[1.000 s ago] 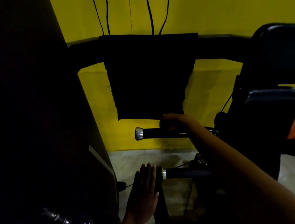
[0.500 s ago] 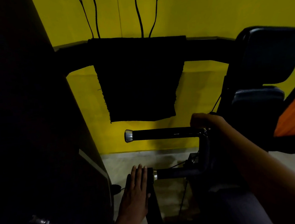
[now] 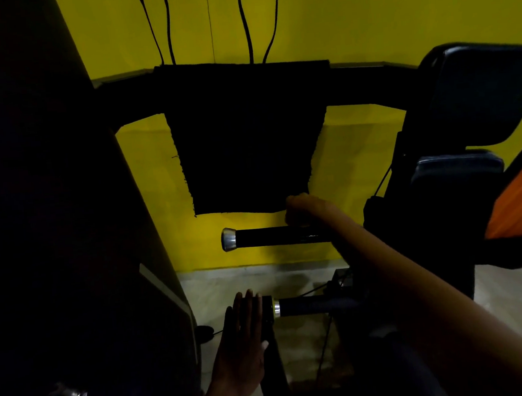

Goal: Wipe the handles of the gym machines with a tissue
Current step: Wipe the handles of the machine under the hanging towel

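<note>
Upper handle [image 3: 272, 236] at frame centre, gripped by the curled right hand [image 3: 304, 209]; left hand [image 3: 244, 336] lies flat, fingers straight, lower centre

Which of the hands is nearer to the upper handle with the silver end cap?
The right. The right hand is curled on top of the upper handle, near its middle. The left hand lies flat lower down, beside the lower handle.

Dim gym corner: matt black grips, shiny metal caps

The upper handle [image 3: 275, 236] has a matt black grip and a polished metal end cap [image 3: 228, 239]; the lower handle [image 3: 315, 305] looks alike. At 12 o'clock hangs a rough, frayed-edged black cloth [image 3: 246, 142]; at 2 o'clock, a smooth, faintly glossy padded seat back [image 3: 482, 93].
</note>
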Demonstrator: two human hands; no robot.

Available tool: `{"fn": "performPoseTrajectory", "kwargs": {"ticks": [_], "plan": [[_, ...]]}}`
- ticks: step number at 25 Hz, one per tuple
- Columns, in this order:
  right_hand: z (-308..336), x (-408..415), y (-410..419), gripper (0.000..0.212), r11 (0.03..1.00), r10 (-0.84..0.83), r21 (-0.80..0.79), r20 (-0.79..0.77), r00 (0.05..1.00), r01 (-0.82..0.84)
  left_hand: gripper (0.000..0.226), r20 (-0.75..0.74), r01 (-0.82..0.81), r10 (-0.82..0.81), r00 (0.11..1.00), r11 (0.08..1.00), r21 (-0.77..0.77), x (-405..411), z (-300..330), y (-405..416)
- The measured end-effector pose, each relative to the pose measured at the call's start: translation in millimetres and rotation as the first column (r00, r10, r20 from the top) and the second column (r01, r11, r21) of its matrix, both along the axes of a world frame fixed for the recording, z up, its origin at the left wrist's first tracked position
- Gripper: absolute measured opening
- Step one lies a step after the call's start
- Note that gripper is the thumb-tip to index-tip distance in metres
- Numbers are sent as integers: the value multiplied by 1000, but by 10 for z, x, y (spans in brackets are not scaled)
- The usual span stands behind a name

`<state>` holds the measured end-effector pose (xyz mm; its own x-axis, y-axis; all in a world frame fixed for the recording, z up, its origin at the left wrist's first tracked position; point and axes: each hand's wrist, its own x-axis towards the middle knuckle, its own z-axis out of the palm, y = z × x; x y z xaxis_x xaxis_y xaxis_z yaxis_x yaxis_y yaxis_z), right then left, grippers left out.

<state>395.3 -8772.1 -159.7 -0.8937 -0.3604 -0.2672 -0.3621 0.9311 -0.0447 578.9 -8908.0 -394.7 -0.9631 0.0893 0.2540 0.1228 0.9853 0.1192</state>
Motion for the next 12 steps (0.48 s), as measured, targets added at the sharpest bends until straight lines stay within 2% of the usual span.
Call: {"fn": "performPoseTrajectory", "kwargs": {"ticks": [2,4,7,9,12], "plan": [[-117,42,-340,33,991,100,-86,-65,993,-105,122,98,21,-18,995,999,-29,-43,-23,18],[-118,195,-697,36,971,128,-191,-101,987,-145,133,148,4,5,989,998,-58,-60,-11,38],[-219,307,-966,42,964,132,-202,-204,970,-174,139,120,18,-15,993,1000,-22,-91,-10,39],[-283,295,-933,37,947,206,-194,-245,947,-256,138,117,17,-16,993,1000,-10,-78,28,40],[-370,210,-733,20,869,305,-296,-309,901,-396,118,71,29,-29,997,1000,-7,-8,71,39]]}}
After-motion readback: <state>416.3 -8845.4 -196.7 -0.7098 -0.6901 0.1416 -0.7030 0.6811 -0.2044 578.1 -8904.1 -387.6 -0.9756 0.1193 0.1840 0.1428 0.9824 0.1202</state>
